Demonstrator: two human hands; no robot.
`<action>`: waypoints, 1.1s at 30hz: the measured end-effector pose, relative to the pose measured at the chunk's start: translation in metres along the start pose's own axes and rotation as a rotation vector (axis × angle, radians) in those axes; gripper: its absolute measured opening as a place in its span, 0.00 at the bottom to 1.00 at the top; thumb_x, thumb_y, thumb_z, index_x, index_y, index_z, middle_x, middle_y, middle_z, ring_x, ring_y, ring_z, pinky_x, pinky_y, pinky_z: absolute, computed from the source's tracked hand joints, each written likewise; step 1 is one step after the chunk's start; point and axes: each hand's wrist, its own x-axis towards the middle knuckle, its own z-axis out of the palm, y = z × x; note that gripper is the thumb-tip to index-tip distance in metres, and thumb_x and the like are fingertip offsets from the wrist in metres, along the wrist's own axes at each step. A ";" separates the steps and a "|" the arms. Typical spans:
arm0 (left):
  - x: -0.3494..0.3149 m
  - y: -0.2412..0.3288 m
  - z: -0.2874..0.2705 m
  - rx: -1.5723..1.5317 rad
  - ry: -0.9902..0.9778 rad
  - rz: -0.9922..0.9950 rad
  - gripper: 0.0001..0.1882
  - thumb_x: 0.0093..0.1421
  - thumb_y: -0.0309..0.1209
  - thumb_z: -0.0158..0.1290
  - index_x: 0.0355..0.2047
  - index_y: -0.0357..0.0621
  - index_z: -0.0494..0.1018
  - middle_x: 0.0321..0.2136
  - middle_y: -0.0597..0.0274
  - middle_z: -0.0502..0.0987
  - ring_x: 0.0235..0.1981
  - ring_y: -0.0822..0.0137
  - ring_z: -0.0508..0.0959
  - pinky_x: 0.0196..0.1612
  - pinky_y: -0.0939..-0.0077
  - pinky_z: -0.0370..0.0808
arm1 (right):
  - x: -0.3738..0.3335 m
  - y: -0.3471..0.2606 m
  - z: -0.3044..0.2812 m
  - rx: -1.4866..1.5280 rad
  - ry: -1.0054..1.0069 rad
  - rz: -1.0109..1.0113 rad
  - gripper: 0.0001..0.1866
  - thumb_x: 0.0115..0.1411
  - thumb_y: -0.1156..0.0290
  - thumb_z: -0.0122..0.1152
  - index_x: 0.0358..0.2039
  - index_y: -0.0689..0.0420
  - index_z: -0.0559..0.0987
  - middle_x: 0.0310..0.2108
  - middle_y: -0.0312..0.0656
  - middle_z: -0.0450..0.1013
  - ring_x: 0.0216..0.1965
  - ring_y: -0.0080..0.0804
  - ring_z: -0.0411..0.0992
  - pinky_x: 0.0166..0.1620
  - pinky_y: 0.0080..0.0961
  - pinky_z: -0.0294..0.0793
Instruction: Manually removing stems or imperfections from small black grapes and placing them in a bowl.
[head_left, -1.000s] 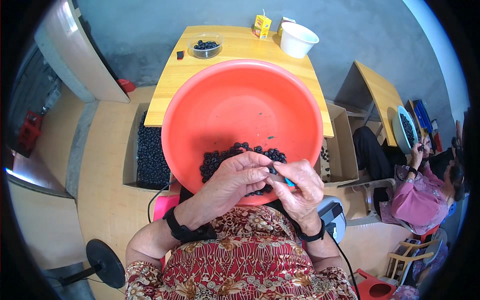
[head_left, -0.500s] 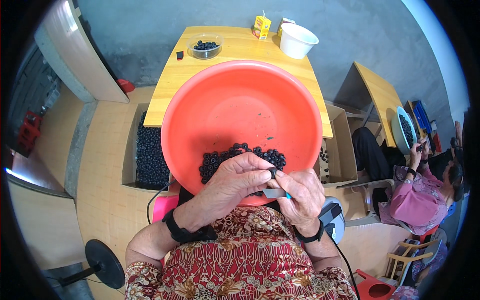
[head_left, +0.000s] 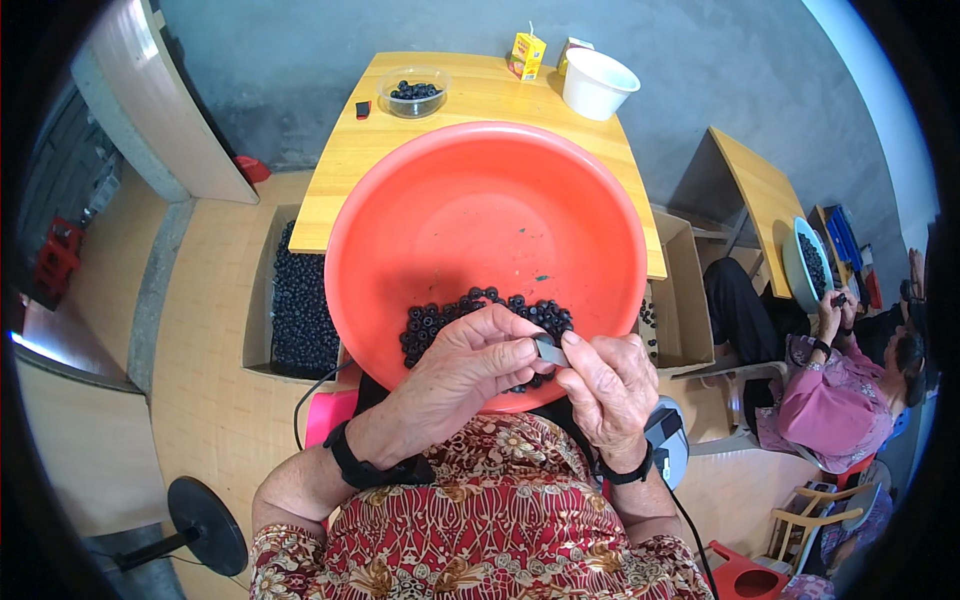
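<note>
Over the near side of a large red basin (head_left: 490, 210), my left hand (head_left: 460, 362) pinches a small black ring-shaped part (head_left: 541, 339) between thumb and fingers. My right hand (head_left: 612, 392) grips a thin grey blade (head_left: 551, 352), its flat lying against the black part; the end of the blade in my fingers is hidden. Both hands nearly meet. Below and behind them, a heap of the same black parts (head_left: 427, 322) lies in the basin. Dark scraps (head_left: 543, 278) stick to the basin floor.
On the wooden table (head_left: 345, 185) stand a clear tub of black parts (head_left: 415, 95), a yellow drink carton (head_left: 526, 56) and a white bucket (head_left: 598, 85). Cardboard boxes (head_left: 305, 300), (head_left: 682, 290) flank it. At right a person in pink (head_left: 825, 410) works over a pale blue basin (head_left: 800, 265).
The blade has shifted up and right, from below the black part to against it. My right hand has turned slightly and moved a little right; my left hand keeps its pinch.
</note>
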 end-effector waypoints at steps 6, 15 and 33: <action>0.001 -0.003 -0.003 -0.025 -0.010 0.023 0.06 0.62 0.27 0.56 0.39 0.44 0.73 0.40 0.63 0.78 0.42 0.72 0.78 0.47 0.78 0.77 | 0.001 0.000 0.002 -0.016 0.000 -0.009 0.21 0.46 0.70 0.74 0.43 0.56 0.82 0.29 0.37 0.72 0.25 0.31 0.68 0.26 0.26 0.69; 0.004 -0.002 -0.003 0.185 0.023 0.156 0.04 0.62 0.22 0.55 0.36 0.43 0.74 0.39 0.60 0.79 0.42 0.71 0.79 0.48 0.76 0.77 | 0.002 0.002 0.006 0.031 0.004 -0.005 0.19 0.47 0.71 0.73 0.42 0.59 0.83 0.28 0.38 0.73 0.23 0.31 0.68 0.24 0.26 0.66; 0.002 -0.004 -0.004 0.080 -0.016 0.203 0.06 0.63 0.26 0.55 0.40 0.41 0.72 0.37 0.60 0.79 0.39 0.72 0.79 0.45 0.77 0.77 | 0.009 0.012 0.012 0.237 0.099 0.372 0.18 0.49 0.79 0.70 0.43 0.60 0.82 0.28 0.40 0.74 0.28 0.26 0.71 0.33 0.22 0.71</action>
